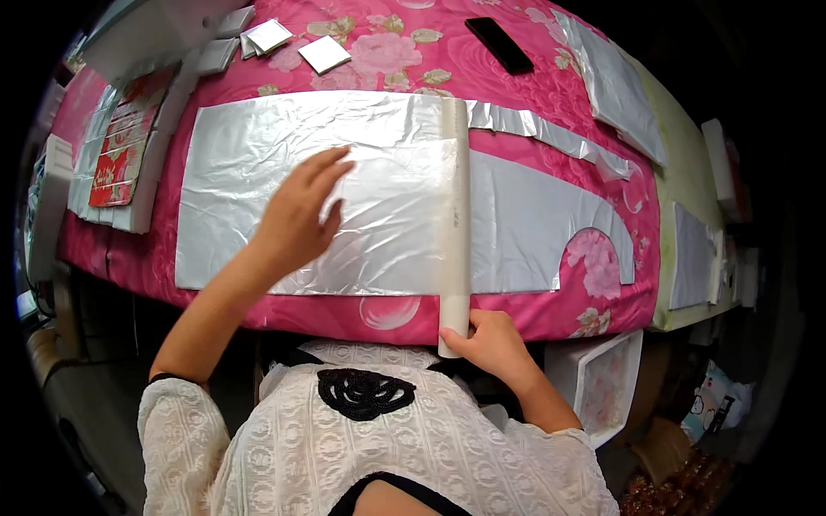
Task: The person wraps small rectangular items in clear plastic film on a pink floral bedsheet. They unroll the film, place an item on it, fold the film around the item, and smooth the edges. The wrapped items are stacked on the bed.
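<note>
A wide silvery foil sheet [232,181] lies wrinkled across the middle of the table. Along its right edge stands a long pale tube [456,224], lying front to back over the foil. The tube's near end juts past the table's front edge, and my right hand [495,340] grips it there. My left hand [301,211] is over the foil with fingers stretched out and apart, holding nothing; whether it touches the sheet I cannot tell. Right of the tube lies a flat silver piece [525,224] with a curved cutout at its near right. Behind that, a narrow foil strip [551,133] runs to the right.
A pink floral cloth [387,60] covers the table. Small silver squares [325,54] and a black phone [499,45] lie at the back. Stacked white panels with a red sheet [129,155] stand left. Folded silver sheeting [615,86] sits far right; a white bin [611,387] is below.
</note>
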The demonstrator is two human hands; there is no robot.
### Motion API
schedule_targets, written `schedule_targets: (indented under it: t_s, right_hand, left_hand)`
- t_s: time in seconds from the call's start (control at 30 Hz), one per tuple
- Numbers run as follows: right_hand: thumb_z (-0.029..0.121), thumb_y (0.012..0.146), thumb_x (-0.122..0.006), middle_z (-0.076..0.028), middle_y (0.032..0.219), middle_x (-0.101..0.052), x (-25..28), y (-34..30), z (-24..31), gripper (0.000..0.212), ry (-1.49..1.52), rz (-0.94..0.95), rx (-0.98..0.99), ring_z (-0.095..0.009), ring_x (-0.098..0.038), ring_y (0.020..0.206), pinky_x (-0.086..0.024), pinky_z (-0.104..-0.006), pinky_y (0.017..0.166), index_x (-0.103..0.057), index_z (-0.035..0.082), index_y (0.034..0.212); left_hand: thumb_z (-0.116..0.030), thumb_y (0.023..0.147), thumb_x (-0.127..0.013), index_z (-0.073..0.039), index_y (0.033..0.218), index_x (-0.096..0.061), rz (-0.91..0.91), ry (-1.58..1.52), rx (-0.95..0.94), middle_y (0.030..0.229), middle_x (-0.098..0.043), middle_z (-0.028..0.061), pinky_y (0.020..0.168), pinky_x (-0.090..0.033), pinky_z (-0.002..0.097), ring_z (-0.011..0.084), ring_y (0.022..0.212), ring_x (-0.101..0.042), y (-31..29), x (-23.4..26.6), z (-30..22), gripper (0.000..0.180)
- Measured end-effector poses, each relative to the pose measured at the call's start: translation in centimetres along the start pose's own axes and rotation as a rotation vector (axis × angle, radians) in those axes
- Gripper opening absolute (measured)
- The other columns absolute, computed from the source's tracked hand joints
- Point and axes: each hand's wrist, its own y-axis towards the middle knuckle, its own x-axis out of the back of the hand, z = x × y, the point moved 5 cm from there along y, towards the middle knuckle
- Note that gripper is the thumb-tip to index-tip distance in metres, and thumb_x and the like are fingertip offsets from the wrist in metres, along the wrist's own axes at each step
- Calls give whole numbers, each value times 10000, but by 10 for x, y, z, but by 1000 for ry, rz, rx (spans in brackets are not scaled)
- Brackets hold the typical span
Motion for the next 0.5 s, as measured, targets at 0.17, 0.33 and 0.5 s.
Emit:
schedule_targets:
  t_s: [0.17,0.33,0.5]
  right_hand:
    - [425,714,-661,-188,669,-626,-2,2,-4,447,-16,-10,35,-314,-630,638,-480,-380,594,-665,-17,783]
    - [455,762,-668,-135,653,-630,8,25,-7,490,-67,113,105,-203,-627,610,-472,-324,569,-656,-32,816]
    - [387,882,-569,-75,743,-640,58,116,18,445,355,48,131,-117,-604,644,-497,-248,596,-635,-52,848]
  left_hand:
    - [-110,799,-524,63,1347,-273,79,-71,-50,1419,-241,253,1088,-211,435,400,1325,-227,10,-105,-47,627]
    - [-163,828,-393,106,1360,-214,177,86,26,1432,-205,270,1105,-155,454,378,1357,-166,1,-137,-36,621]
    - [-214,847,-355,123,1347,-229,244,214,0,1422,-231,273,1112,-121,450,366,1353,-193,3,-137,-35,617]
